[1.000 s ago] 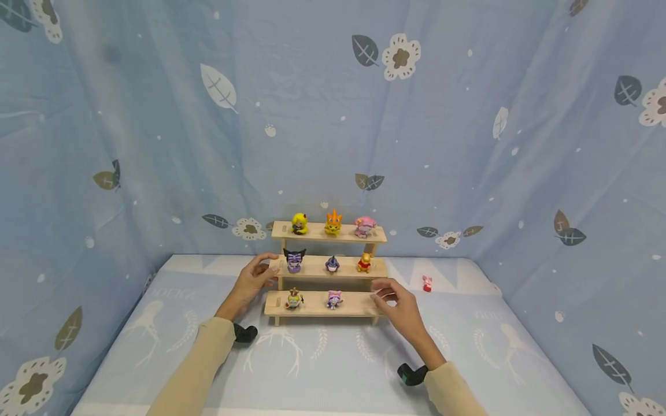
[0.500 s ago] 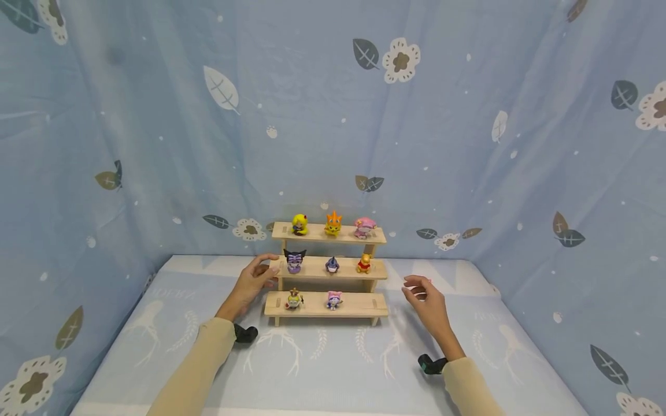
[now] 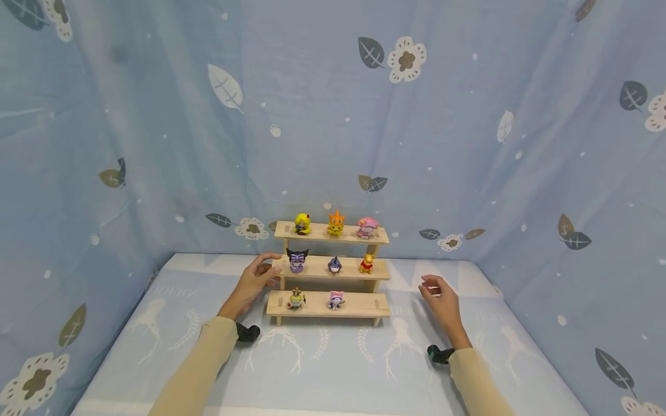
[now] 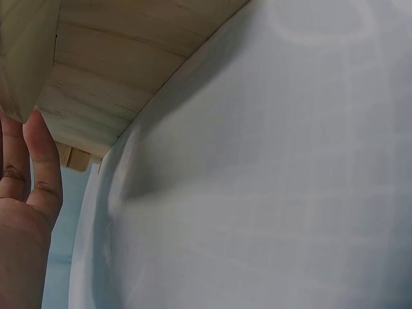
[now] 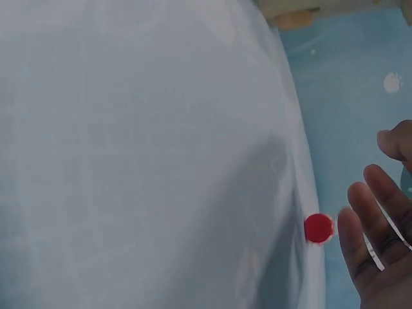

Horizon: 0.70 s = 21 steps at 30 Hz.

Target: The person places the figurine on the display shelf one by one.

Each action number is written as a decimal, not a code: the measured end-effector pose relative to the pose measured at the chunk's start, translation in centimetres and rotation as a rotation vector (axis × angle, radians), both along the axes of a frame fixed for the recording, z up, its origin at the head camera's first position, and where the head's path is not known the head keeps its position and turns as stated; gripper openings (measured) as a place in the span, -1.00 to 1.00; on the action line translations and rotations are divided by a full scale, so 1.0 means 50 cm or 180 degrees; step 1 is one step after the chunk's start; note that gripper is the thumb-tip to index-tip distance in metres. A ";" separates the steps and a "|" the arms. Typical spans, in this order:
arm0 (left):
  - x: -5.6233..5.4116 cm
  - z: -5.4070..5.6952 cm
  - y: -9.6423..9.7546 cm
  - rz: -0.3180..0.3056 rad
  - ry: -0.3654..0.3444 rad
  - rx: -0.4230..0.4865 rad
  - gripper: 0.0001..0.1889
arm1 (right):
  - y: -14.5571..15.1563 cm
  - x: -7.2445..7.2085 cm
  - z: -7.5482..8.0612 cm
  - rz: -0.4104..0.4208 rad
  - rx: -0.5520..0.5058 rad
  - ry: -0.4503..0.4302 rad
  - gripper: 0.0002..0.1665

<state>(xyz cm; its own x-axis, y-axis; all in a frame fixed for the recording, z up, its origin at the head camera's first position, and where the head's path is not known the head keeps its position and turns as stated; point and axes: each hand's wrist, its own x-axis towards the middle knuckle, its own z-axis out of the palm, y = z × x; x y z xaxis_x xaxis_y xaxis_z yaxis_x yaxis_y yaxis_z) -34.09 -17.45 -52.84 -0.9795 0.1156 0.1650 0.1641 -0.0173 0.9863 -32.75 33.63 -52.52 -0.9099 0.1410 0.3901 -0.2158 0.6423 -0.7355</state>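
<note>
A three-tier wooden shelf (image 3: pixel 359 306) stands on the light blue bedsheet (image 3: pixel 322 370). Three small figures stand on its top tier and three on the middle one; the bottom tier has two, a crowned one (image 3: pixel 296 298) and a pink one (image 3: pixel 336 300). My left hand (image 3: pixel 267 271) holds the left end of the middle tier, thumb above and fingers (image 4: pixel 38 161) against the wood (image 4: pixel 116 71). To the right of the shelf my right hand (image 3: pixel 428 284) hovers low over the sheet with relaxed fingers (image 5: pixel 373 238). It sits beside a small red-based figure (image 5: pixel 318 228) without gripping it.
Blue cloth with leaf and flower prints (image 3: pixel 468 144) walls the space at the back and on both sides. The right third of the bottom tier is bare. A black wrist camera (image 3: pixel 248 332) sits under each forearm.
My right hand has left the right end of the bottom tier and moved right, to the small figure on the sheet. My left hand has stayed on the shelf.
</note>
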 end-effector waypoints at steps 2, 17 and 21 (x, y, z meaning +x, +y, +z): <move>0.000 0.001 0.000 -0.0003 -0.0007 0.0004 -0.45 | 0.008 -0.005 -0.004 -0.0065 -0.0036 -0.0090 -0.65; -0.002 0.003 0.005 -0.0004 0.0017 -0.0005 -0.46 | 0.031 -0.038 -0.007 -0.0443 -0.0389 -0.0560 -0.46; 0.000 0.001 0.005 0.0034 0.0025 -0.0025 -0.48 | 0.035 -0.049 -0.011 -0.0534 -0.0647 -0.0823 -0.38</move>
